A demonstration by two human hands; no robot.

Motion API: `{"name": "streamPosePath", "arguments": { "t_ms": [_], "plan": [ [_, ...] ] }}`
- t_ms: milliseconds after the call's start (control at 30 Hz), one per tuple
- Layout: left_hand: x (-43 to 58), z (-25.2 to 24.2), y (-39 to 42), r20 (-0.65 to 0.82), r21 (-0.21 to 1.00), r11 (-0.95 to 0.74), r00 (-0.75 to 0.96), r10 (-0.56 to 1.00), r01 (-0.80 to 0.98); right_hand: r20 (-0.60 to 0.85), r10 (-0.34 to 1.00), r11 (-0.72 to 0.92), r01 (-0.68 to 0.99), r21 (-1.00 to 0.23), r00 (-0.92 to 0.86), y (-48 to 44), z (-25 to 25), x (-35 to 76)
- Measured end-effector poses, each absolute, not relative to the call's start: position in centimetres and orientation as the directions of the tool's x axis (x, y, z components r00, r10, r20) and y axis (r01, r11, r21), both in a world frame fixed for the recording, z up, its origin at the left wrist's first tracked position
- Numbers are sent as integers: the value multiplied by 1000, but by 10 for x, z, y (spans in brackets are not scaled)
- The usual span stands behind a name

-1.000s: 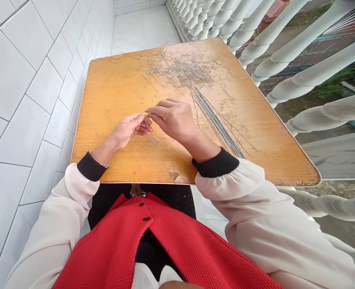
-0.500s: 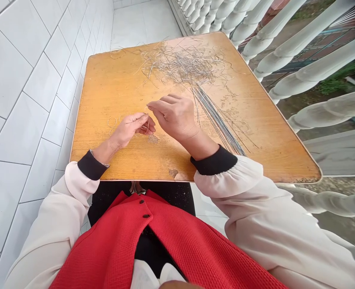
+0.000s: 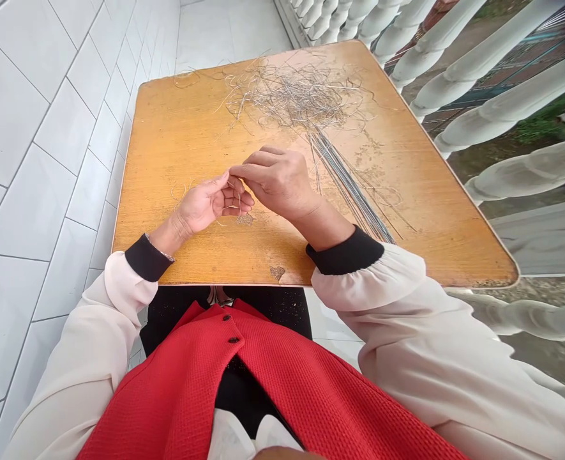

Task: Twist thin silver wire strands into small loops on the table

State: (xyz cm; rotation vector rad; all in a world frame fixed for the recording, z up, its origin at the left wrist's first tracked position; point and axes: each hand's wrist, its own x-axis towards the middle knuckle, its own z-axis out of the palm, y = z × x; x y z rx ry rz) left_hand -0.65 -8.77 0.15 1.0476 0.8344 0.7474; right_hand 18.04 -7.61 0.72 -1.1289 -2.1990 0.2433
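Note:
My left hand (image 3: 205,204) rests on the wooden table (image 3: 186,134), fingers curled around a thin bent wire loop (image 3: 237,203). My right hand (image 3: 277,182) meets it from the right, its fingertips pinched on the same wire at the left hand's fingertips. A bundle of straight dark wires (image 3: 349,188) lies just right of my right hand. A tangled heap of thin silvery wire (image 3: 296,96) covers the far middle of the table.
A white tiled wall (image 3: 33,128) runs close along the table's left side. White balusters (image 3: 478,70) stand to the right. Loose wire curls (image 3: 179,190) lie left of my left hand. The near table edge has chipped spots (image 3: 276,273).
Both hands stayed in the same spot on the table; my right fingertips closed in onto the left hand's fingertips and the wire loop turned slightly. The camera tilted a little.

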Motion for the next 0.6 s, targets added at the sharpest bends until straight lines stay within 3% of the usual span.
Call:
{"name": "streamPosePath", "arguments": {
  "t_ms": [600],
  "plan": [
    [-14,-6,-84,-181,961,252,429,885,-114,437,886,446,547,-709,-155,-80,-5,170]
  ]
}}
